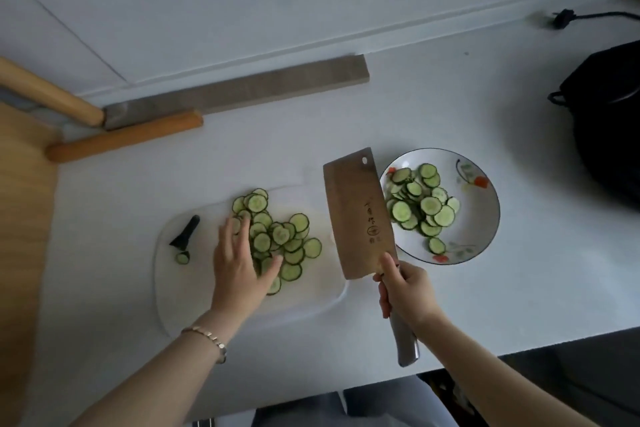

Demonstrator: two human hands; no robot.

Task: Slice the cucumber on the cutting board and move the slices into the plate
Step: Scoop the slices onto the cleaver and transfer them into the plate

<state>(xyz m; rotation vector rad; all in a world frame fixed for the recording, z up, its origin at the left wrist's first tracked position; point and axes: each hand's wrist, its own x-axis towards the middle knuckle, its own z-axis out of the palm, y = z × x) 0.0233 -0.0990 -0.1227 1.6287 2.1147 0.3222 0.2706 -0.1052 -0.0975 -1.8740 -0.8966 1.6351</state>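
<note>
many slices [287,239] lie against the flat, relaxed fingers of the left hand [239,260] — the plate [481,218] sits toward the right edge of the surface [450,305], past the knife [356,215] the right hand [405,291] grips.

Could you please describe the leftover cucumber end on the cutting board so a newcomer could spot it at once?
Start at the white cutting board on the counter. On its left part, left of the left hand and the pile of slices, lies the cucumber end. Unlike the flat pale green rounds, it is a dark, tapering stub, lying apart from the pile.
</note>
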